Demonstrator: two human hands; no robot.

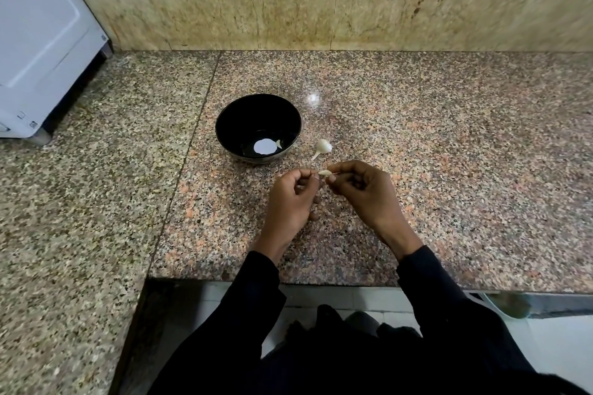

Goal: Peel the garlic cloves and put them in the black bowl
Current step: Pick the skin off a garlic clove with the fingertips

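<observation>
Peeling is under way at the near edge of a speckled granite counter (417,144), seen from above. A small pale garlic clove (324,172) is held in the air between two hands that meet in the middle of the view. The left hand (290,199) is curled, its thumb and forefinger pinched at the clove's left end. The right hand (362,191) is curled too, its fingertips gripping the clove's right end. How much skin is left on the clove cannot be told.

Beyond the hands and a little to the left, the black bowl (224,125) stands on the counter. One small pale piece, probably a peeled clove (279,143), lies on its floor beside a round white glare of reflected light. Just right of the bowl, the rest of the garlic bulb (322,148) lies on the counter, its stalk pointing toward the hands. A white appliance (41,42) stands at far left.

Several slips can be foreseen. The clove is small and is held only at its tips, so it could be squeezed out of the grip and dropped over the counter's near edge onto the floor. Loose skin could be carried to the bowl along with the clove. The bowl could also be missed, since it is set apart from the hands.
</observation>
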